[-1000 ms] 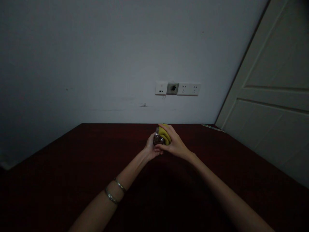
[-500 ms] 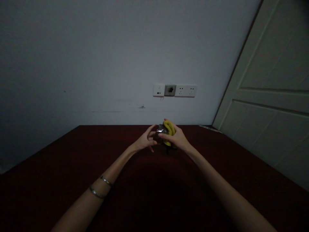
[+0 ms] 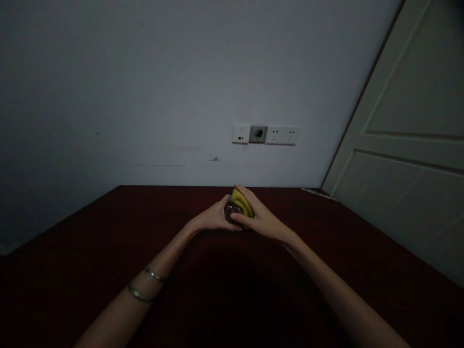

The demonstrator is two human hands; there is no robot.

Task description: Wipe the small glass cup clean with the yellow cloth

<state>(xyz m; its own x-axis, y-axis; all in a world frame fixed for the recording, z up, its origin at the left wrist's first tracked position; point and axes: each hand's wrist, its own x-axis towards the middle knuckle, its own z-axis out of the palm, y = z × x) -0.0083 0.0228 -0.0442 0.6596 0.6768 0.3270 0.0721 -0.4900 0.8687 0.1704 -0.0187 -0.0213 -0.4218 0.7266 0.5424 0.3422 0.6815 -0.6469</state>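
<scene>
Close together over the middle of the dark red table [image 3: 163, 208], my two hands meet around a small bundle. My left hand [image 3: 214, 216] is curled round the left side of a shiny, see-through rounded thing [image 3: 229, 209], whose exact kind I cannot make out. A thick folded yellow cloth-like piece [image 3: 242, 200] lies against its right side. My right hand [image 3: 263, 217] grips this yellow piece from the right, with its thumb across the front onto the clear thing. The far fingers of both hands are partly hidden behind the bundle.
Beyond the table's far edge rises a pale wall [image 3: 181, 87] with a row of sockets and switches [image 3: 266, 134]. A light panelled door [image 3: 406, 145] stands along the right. A thin pale strip [image 3: 319, 194] lies at the far right table edge.
The bundle has moved slightly left and down. My left hand, earlier with fingers spread beside the clear thing, has closed round it. My right hand has kept its grip on the yellow piece.
</scene>
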